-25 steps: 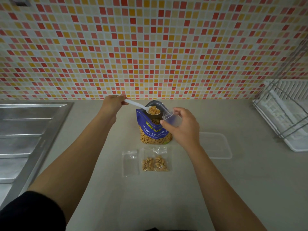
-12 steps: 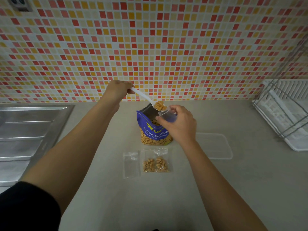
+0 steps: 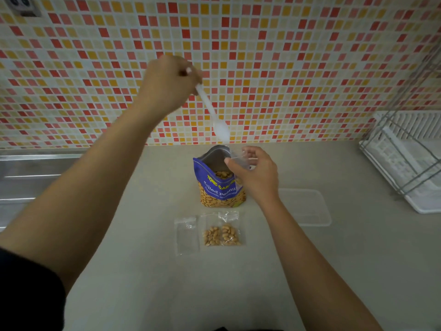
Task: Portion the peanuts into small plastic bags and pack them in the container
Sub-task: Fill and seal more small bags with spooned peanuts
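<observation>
Filling bag three, we judge: two filled bags (image 3: 222,234) lie at 6 o'clock of the peanut pouch (image 3: 220,185), one empty bag (image 3: 186,235) beside them, container (image 3: 306,206) at 3 o'clock not yet packed. Our right hand (image 3: 256,174) pinches a small clear bag (image 3: 241,157) open at the pouch mouth, between thumb and fingers. Our left hand (image 3: 168,83) is closed around the spoon (image 3: 214,115), bowl tipped down just above that bag.
</observation>
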`<state>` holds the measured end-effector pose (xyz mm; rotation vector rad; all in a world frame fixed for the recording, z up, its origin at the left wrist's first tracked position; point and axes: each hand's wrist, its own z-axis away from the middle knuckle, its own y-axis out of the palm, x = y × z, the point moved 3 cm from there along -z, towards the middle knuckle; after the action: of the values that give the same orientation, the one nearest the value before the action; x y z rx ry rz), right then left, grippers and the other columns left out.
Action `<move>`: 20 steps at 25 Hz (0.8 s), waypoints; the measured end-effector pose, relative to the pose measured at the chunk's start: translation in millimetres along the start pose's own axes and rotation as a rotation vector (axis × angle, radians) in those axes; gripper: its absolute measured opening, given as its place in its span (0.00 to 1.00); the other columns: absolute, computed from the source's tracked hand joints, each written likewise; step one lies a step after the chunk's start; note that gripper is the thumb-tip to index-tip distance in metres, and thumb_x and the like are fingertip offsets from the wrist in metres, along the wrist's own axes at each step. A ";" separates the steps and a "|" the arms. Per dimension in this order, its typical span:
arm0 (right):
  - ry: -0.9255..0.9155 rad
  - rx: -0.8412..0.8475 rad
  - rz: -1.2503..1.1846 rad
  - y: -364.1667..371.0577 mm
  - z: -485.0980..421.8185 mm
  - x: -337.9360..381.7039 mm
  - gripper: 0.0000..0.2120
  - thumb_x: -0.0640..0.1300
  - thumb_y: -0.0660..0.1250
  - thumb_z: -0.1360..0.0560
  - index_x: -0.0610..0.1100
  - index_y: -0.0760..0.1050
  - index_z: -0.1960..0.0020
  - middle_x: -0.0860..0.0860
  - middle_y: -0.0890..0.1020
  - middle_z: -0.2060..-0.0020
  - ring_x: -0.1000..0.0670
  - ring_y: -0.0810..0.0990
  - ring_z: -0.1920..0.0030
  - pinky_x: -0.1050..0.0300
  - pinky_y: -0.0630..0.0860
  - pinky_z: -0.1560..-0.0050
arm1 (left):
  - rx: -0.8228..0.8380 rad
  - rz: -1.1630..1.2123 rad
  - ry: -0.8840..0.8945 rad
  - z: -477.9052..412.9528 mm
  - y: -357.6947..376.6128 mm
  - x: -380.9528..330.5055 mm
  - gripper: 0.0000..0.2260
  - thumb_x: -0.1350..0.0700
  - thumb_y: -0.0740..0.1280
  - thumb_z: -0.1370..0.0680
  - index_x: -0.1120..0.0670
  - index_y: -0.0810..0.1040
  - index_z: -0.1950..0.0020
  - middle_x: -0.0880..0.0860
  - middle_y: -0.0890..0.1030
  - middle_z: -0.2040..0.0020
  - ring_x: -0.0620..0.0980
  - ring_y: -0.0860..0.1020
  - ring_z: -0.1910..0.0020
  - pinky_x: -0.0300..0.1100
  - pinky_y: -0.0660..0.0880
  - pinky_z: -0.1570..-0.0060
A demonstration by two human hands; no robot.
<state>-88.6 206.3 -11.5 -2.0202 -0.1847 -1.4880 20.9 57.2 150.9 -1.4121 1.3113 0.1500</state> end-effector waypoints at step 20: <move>0.142 -0.037 -0.344 -17.3 3.7 -35.6 0.16 0.55 0.76 0.36 0.55 0.75 0.52 0.51 0.81 0.48 0.50 0.80 0.46 0.59 0.77 0.51 | 0.143 0.113 -0.485 50.4 122.6 106.4 0.11 0.54 0.60 0.20 0.57 0.81 0.54 0.54 0.80 0.57 0.50 0.77 0.57 0.47 0.77 0.54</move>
<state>-106.1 230.7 -37.5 -1.9732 -0.4679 -1.8505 -2.9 64.5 -17.2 -1.0925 0.9744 0.4379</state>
